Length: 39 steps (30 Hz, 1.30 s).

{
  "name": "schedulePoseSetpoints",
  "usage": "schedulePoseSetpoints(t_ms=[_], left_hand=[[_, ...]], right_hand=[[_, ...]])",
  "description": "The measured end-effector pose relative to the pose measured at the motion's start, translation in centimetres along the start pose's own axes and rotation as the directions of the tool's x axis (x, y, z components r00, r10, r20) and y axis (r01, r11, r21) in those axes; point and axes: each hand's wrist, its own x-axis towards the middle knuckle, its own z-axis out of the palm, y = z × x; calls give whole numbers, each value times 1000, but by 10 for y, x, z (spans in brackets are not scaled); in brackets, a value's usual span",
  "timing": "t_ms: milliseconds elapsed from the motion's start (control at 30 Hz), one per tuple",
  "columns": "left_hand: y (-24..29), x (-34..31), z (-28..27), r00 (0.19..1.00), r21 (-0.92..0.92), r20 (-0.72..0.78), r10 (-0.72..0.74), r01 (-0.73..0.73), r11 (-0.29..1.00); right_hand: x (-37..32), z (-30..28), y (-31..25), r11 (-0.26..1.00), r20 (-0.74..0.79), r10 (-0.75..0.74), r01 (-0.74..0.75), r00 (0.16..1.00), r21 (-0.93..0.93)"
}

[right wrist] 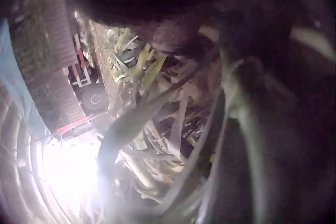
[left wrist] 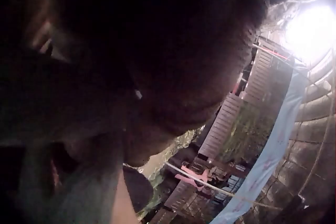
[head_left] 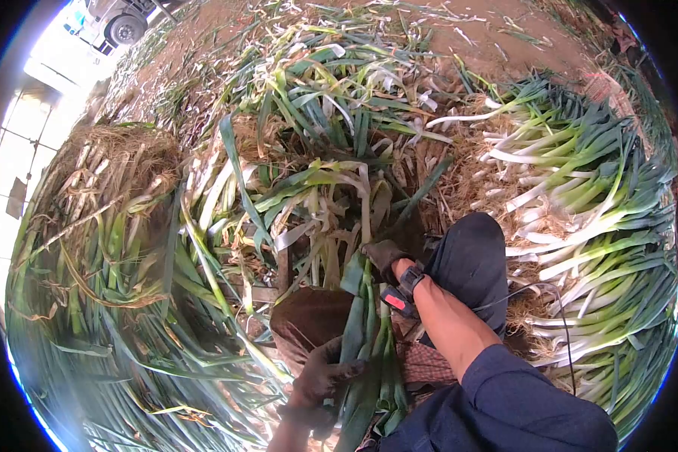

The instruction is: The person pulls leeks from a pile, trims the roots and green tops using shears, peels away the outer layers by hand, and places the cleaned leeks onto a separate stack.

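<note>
A leek (head_left: 365, 207) stands between my knees in the head view, pale shank up and long green leaves hanging toward my lap. My gloved right hand (head_left: 384, 258) grips it where the shank turns green. Lower down, the gloved left hand (head_left: 325, 377) holds its broad leaves (head_left: 360, 339) from the left side. A blurred green stalk (right wrist: 247, 119) shows close up in the right wrist view. Dark shapes fill most of the left wrist view and hide that hand's fingers.
Trimmed leeks (head_left: 572, 196) lie in a long row on the right, roots inward. Untrimmed leeks (head_left: 90, 264) are heaped on the left. Stripped leaves (head_left: 331, 75) pile up ahead. A thin dark cord (head_left: 565, 324) loops beside my right arm. A vehicle (head_left: 120, 26) stands far off.
</note>
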Motion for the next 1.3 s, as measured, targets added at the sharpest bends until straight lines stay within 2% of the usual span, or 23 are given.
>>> schedulePoseSetpoints(t_ms=[67, 133, 233, 267, 333, 367, 433, 500, 600, 633, 667, 700, 733, 800, 833, 900, 967, 1000, 1100, 1133, 1200, 1267, 1300], left_hand=[[-6, -6, -17, 1000, -45, 9, -29, 30, 999], [-9, -13, -38, 1000, 4, -14, -23, 23, 1000], [2, -22, -51, 998, 117, -52, -28, 34, 993], [6, -22, -54, 997, 179, -70, -40, 52, 983], [16, -21, -59, 978, 434, -199, -62, 144, 889], [25, -20, -57, 948, 559, -317, 16, 173, 811], [50, -14, -40, 846, 721, -338, 414, -50, 691], [62, 14, -43, 786, 801, -173, 594, -239, 549], [73, 59, -29, 906, 563, -218, 363, -187, 805], [68, 74, -37, 940, 477, -220, 260, -129, 869], [66, 79, -46, 906, 481, -267, 328, -169, 860], [69, 77, -50, 912, 296, -310, 270, -177, 939], [73, 72, -59, 906, 320, -309, 290, -187, 929], [82, 59, -63, 857, 337, -376, 352, -228, 914], [85, 50, -72, 852, 399, -370, 372, -216, 891], [93, 37, -73, 795, 317, -481, 370, -236, 919], [99, 26, -76, 777, 370, -504, 377, -201, 907], [100, 23, -77, 770, 368, -511, 382, -206, 907], [95, 17, -79, 775, 337, -514, 368, -211, 917], [90, 19, -84, 787, 336, -505, 355, -200, 920], [89, 20, -78, 798, 344, -478, 366, -213, 914], [84, 27, -75, 815, 326, -468, 343, -201, 924], [82, 28, -74, 822, 317, -466, 327, -190, 929]], right_hand=[[-2, -1, 6, 970, 40, -217, 211, 975, 118], [-16, -9, -6, 901, 94, -215, 160, 972, 402], [-37, -24, -35, 571, 237, -68, -157, 969, 806], [-37, -25, -42, 480, 220, -103, -145, 970, 865], [-46, -35, -49, 597, 69, -324, 147, 944, 789], [-49, -40, -52, 614, -8, -425, 295, 905, 732], [-59, -37, -56, 641, 110, -505, 287, 856, 712], [-73, -31, -61, 612, 209, -608, 285, 766, 738], [-130, -52, -114, 790, 387, -493, 215, 779, 575], [-120, -52, -110, 778, 312, -483, 237, 818, 583], [-102, -46, -100, 767, 238, -468, 257, 851, 588], [-80, -39, -86, 754, 160, -449, 276, 879, 595], [-49, -33, -65, 854, -6, -334, 305, 943, 421], [-31, -20, -40, 969, -403, -235, 180, 885, -171], [-5, -7, -12, 938, -337, -183, 61, 923, -341], [48, 31, 54, 815, 12, -116, 102, 993, -570], [92, 68, 110, 656, 304, -163, 334, 938, -677], [87, 68, 103, 432, 469, -237, 525, 851, -733], [74, 51, 64, 534, 153, -664, 607, 732, -588], [71, 41, 49, 490, 236, -414, 434, 879, -756], [32, 32, 26, 762, 25, -192, 165, 981, -626], [85, 94, 118, 592, 144, -197, 235, 970, -771], [81, 97, 116, 662, 129, -189, 223, 974, -716]])
